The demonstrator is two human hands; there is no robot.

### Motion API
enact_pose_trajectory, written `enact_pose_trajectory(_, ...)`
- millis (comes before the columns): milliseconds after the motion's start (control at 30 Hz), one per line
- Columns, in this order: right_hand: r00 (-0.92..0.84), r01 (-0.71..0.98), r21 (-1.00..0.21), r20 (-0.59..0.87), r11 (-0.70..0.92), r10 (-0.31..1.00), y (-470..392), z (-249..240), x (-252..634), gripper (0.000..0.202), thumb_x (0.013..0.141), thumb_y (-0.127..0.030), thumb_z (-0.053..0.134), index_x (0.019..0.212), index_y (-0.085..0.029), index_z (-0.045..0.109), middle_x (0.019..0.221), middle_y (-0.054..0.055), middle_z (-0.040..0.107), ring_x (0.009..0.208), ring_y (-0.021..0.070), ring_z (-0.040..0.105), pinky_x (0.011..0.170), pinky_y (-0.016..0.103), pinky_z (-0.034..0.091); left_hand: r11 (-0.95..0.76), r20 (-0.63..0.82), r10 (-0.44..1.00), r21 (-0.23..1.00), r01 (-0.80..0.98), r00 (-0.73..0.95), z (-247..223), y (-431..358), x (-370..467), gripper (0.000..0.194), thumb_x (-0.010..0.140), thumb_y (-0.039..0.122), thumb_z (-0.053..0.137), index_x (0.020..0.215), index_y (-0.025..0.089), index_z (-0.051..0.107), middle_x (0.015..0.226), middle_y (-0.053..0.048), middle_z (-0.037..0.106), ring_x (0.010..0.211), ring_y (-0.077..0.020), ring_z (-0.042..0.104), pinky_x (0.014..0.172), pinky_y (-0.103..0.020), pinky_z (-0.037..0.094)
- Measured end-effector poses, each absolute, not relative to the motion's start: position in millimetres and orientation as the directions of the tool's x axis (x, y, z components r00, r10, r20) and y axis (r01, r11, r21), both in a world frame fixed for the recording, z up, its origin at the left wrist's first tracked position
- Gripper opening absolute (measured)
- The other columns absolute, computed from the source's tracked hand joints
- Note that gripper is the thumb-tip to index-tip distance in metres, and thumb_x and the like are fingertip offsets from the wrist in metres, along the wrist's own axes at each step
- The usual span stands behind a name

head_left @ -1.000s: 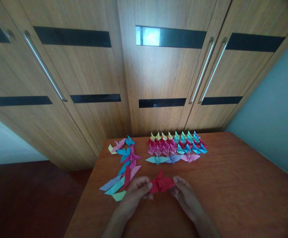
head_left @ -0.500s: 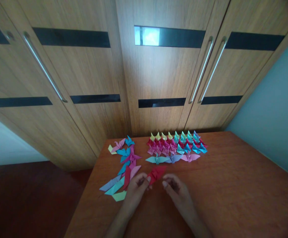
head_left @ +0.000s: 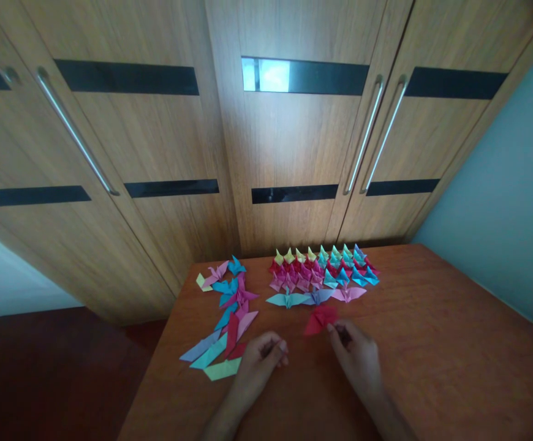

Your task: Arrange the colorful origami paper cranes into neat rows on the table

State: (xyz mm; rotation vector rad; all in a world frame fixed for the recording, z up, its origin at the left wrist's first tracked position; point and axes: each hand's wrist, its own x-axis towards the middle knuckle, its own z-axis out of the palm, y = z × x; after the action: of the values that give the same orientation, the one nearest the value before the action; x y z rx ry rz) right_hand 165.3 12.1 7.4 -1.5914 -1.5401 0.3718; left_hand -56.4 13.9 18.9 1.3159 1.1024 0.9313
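A red folded paper crane (head_left: 320,320) is pinched at its right side between the thumb and fingers of my right hand (head_left: 357,355). My left hand (head_left: 261,361) is over the table, its fingers curled together, apart from the red crane; whether anything small is between the fingertips is hidden. Just behind the red crane lie a mint crane (head_left: 288,299), a lavender crane (head_left: 318,297) and a pink crane (head_left: 348,293) with spread wings. Farther back, several cranes (head_left: 303,277) stand in close rows of yellow, red, pink, green and blue.
Left of my left hand lies a loose pile of folded papers, with a blue piece (head_left: 226,315), a mint strip (head_left: 210,352) and a pale green strip (head_left: 223,369). The brown table (head_left: 432,343) meets a wooden wardrobe (head_left: 289,141) behind and a pale wall (head_left: 500,177) at right.
The red crane has passed from my left hand to my right hand and moved right. My left hand has let go of it. The view has shifted slightly.
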Motion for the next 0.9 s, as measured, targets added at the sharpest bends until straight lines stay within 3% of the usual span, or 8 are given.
enact_pose_trajectory(133, 0.272, 0.784, -0.619, 0.41, 0.046, 0.871, 25, 1, 231, 0.033, 0.087, -0.049, 0.047, 0.084, -0.019, 0.063, 0.073, 0.007, 0.068, 0.058, 0.0175, 0.06, 0.054, 0.025, 0.04, 0.074, -0.089, 0.96, 0.995, 0.066, 0.267, 18, 13, -55, 0.034, 0.082, 0.049, 0.058, 0.07, 0.017, 0.059, 0.062, -0.001, 0.062, 0.06, -0.0146, 0.054, 0.058, -0.024, 0.04)
enact_pose_trajectory(233, 0.368, 0.88, -0.442, 0.405, -0.173, 0.837, 35, -1, 275, 0.03, 0.087, -0.046, 0.047, 0.089, -0.02, 0.064, 0.072, 0.006, 0.069, 0.057, 0.0172, 0.061, 0.05, 0.023, 0.034, 0.077, -0.091, 0.959, 0.995, 0.063, 0.27, 17, 13, -54, 0.035, 0.082, 0.049, 0.057, 0.07, 0.016, 0.059, 0.062, -0.001, 0.062, 0.06, -0.0143, 0.054, 0.058, -0.024, 0.04)
enact_pose_trajectory(333, 0.42, 0.9, -0.268, 0.323, -0.344, 0.848, 42, 0, 300, 0.029, 0.09, -0.042, 0.044, 0.094, -0.023, 0.065, 0.077, 0.006, 0.07, 0.058, 0.0169, 0.062, 0.048, 0.023, 0.029, 0.073, -0.087, 0.958, 0.995, 0.061, 0.274, 16, 14, -54, 0.035, 0.083, 0.049, 0.057, 0.07, 0.016, 0.059, 0.061, -0.001, 0.061, 0.059, -0.0138, 0.054, 0.058, -0.024, 0.039)
enact_pose_trajectory(433, 0.407, 0.911, -0.176, 0.217, -0.374, 0.888, 49, 1, 308, 0.03, 0.092, -0.042, 0.04, 0.096, -0.026, 0.064, 0.086, 0.005, 0.071, 0.064, 0.0194, 0.064, 0.048, 0.024, 0.03, 0.07, -0.086, 0.958, 0.995, 0.068, 0.273, 16, 14, -54, 0.034, 0.083, 0.048, 0.057, 0.07, 0.016, 0.058, 0.061, 0.0, 0.061, 0.059, -0.0133, 0.053, 0.057, -0.023, 0.039)
enact_pose_trajectory(667, 0.422, 0.9, -0.149, 0.057, -0.41, 0.905, 69, -3, 305, 0.036, 0.091, -0.047, 0.034, 0.096, -0.026, 0.063, 0.09, 0.009, 0.071, 0.074, 0.0251, 0.067, 0.054, 0.028, 0.041, 0.066, -0.086, 0.96, 0.994, 0.085, 0.265, 13, 14, -55, 0.033, 0.083, 0.047, 0.057, 0.071, 0.016, 0.059, 0.061, -0.001, 0.061, 0.059, -0.0134, 0.053, 0.058, -0.024, 0.039)
enact_pose_trajectory(900, 0.458, 0.874, -0.201, 0.039, -0.442, 0.888, 82, -10, 307, 0.039, 0.091, -0.05, 0.034, 0.101, -0.024, 0.062, 0.087, 0.011, 0.071, 0.076, 0.0269, 0.068, 0.058, 0.03, 0.044, 0.059, -0.084, 0.962, 0.993, 0.103, 0.259, 13, 15, -56, 0.032, 0.084, 0.046, 0.056, 0.071, 0.016, 0.059, 0.062, -0.001, 0.062, 0.06, -0.0142, 0.054, 0.059, -0.024, 0.04)
